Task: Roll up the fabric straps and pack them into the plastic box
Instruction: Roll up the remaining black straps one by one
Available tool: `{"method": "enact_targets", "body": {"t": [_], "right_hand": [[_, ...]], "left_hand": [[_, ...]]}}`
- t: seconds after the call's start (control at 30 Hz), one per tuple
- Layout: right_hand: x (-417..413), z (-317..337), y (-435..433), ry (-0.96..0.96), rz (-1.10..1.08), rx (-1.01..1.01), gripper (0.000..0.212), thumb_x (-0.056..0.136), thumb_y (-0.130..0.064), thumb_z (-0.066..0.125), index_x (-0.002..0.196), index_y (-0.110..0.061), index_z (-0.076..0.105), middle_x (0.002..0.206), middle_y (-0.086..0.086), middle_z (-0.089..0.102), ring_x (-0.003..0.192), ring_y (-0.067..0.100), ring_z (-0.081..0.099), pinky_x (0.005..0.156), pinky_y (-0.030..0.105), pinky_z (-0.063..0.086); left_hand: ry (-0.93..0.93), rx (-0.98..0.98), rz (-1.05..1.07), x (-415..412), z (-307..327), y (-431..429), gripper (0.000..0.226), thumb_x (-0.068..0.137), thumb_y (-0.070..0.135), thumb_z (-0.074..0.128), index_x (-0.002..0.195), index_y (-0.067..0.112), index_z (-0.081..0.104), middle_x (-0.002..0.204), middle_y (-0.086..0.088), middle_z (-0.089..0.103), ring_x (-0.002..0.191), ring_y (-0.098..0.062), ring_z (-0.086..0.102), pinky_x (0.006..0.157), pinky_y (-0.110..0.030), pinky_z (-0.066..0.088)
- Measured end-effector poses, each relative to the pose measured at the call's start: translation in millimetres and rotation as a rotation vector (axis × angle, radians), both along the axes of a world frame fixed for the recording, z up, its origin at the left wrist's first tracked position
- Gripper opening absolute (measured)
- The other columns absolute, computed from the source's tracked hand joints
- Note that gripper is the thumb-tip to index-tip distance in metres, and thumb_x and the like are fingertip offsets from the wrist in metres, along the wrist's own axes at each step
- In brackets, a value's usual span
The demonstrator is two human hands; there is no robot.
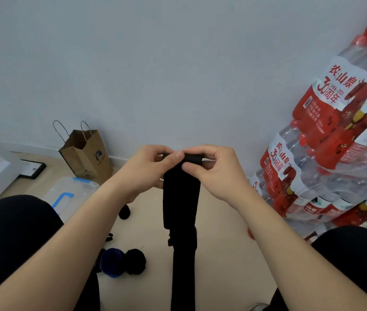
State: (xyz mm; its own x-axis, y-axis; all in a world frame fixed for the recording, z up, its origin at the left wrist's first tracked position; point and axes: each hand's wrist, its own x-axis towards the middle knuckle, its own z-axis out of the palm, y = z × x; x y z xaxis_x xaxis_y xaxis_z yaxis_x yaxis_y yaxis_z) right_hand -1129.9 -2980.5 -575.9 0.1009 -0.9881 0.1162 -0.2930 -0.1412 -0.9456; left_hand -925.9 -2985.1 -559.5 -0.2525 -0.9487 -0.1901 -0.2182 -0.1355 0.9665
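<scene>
- On the head camera I see the left hand point(149, 173) and the right hand point(219, 173) side by side in mid-frame. Both pinch the rolled top end of a black fabric strap point(181, 198) with curled fingers and thumbs.
- The strap's loose length hangs straight down between the knees.
- The clear plastic box point(70, 191), with blue latches, sits on the floor at left, beyond the left forearm.
- A blue roll point(111, 262) and a black roll point(136, 261) lie touching on the floor.
- A paper bag point(87, 156) stands by the wall, and bottled-water packs point(312, 153) are stacked at right.
</scene>
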Motion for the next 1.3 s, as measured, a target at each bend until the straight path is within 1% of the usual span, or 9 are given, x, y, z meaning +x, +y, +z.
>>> {"method": "enact_targets", "body": {"t": [0.23, 0.37, 0.47, 0.57, 0.63, 0.77, 0.93, 1.17, 1.3], "right_hand": [[-3, 9, 3, -0.072, 0.127, 0.151, 0.021, 0.108, -0.028, 0.066, 0.126, -0.020, 0.075, 0.102, 0.004, 0.084, 0.098, 0.021, 0.082, 0.095, 0.052, 0.065], [-3, 11, 3, -0.047, 0.122, 0.036, 0.026, 0.104, -0.013, 0.071, 0.127, -0.023, 0.077, 0.101, 0.001, 0.085, 0.098, 0.018, 0.082, 0.097, 0.046, 0.064], [-4, 11, 6, -0.034, 0.114, -0.003, 0.029, 0.100, -0.010, 0.075, 0.123, -0.026, 0.079, 0.101, 0.000, 0.084, 0.098, 0.017, 0.082, 0.095, 0.041, 0.065], [-3, 15, 7, -0.064, 0.127, 0.030, 0.014, 0.103, -0.027, 0.073, 0.114, -0.023, 0.081, 0.098, 0.013, 0.082, 0.096, 0.029, 0.081, 0.089, 0.053, 0.066], [-3, 16, 5, -0.071, 0.119, 0.107, 0.032, 0.107, -0.045, 0.064, 0.106, -0.017, 0.080, 0.099, 0.023, 0.078, 0.094, 0.034, 0.081, 0.083, 0.057, 0.067], [-4, 15, 3, -0.095, 0.106, 0.146, 0.022, 0.109, -0.030, 0.066, 0.110, -0.015, 0.081, 0.097, 0.008, 0.083, 0.093, 0.022, 0.082, 0.080, 0.044, 0.069], [-7, 11, 2, -0.097, 0.044, 0.086, 0.025, 0.097, -0.011, 0.081, 0.120, -0.022, 0.079, 0.106, 0.000, 0.084, 0.101, 0.018, 0.081, 0.100, 0.045, 0.063], [-4, 15, 2, -0.115, 0.049, 0.132, 0.024, 0.109, -0.037, 0.065, 0.111, -0.020, 0.082, 0.104, 0.008, 0.082, 0.102, 0.025, 0.080, 0.096, 0.056, 0.063], [-5, 17, 2, -0.105, 0.048, 0.073, 0.018, 0.109, -0.025, 0.066, 0.117, -0.019, 0.081, 0.103, 0.003, 0.084, 0.101, 0.022, 0.081, 0.098, 0.055, 0.063]], "left_hand": [[0.123, -0.119, 0.075, 9, 1, -4, 0.028, 0.088, 0.005, 0.087, 0.112, 0.012, 0.076, 0.117, -0.010, 0.078, 0.092, -0.031, 0.081, 0.077, -0.036, 0.066], [0.232, -0.026, -0.033, 14, 5, -6, 0.029, 0.092, 0.025, 0.085, 0.117, 0.016, 0.076, 0.118, -0.012, 0.079, 0.104, -0.031, 0.079, 0.084, -0.043, 0.066], [0.113, -0.042, -0.080, 17, 8, -8, 0.022, 0.102, 0.036, 0.074, 0.113, 0.017, 0.079, 0.109, -0.013, 0.081, 0.099, -0.028, 0.080, 0.076, -0.038, 0.067], [0.061, -0.120, -0.072, 18, 8, -7, 0.010, 0.102, 0.022, 0.075, 0.110, 0.020, 0.080, 0.106, -0.010, 0.081, 0.095, -0.024, 0.080, 0.069, -0.033, 0.065], [0.055, -0.181, -0.064, 17, 6, -7, 0.014, 0.097, 0.015, 0.081, 0.110, 0.021, 0.081, 0.108, -0.006, 0.081, 0.097, -0.024, 0.081, 0.074, -0.035, 0.066], [0.020, -0.221, -0.027, 16, 2, -8, 0.024, 0.089, 0.016, 0.088, 0.110, 0.026, 0.080, 0.116, -0.001, 0.079, 0.100, -0.025, 0.080, 0.086, -0.037, 0.067], [0.086, -0.037, -0.153, 16, 3, -5, 0.027, 0.106, 0.036, 0.067, 0.126, 0.018, 0.075, 0.119, -0.010, 0.080, 0.109, -0.027, 0.079, 0.089, -0.040, 0.066], [0.047, -0.166, -0.098, 14, 5, -4, 0.023, 0.099, 0.006, 0.076, 0.120, 0.016, 0.072, 0.114, -0.005, 0.080, 0.101, -0.024, 0.080, 0.082, -0.037, 0.066], [0.087, -0.164, -0.047, 14, 6, -4, 0.034, 0.091, 0.019, 0.087, 0.122, 0.023, 0.072, 0.124, -0.006, 0.075, 0.101, -0.027, 0.079, 0.087, -0.034, 0.064]]}}
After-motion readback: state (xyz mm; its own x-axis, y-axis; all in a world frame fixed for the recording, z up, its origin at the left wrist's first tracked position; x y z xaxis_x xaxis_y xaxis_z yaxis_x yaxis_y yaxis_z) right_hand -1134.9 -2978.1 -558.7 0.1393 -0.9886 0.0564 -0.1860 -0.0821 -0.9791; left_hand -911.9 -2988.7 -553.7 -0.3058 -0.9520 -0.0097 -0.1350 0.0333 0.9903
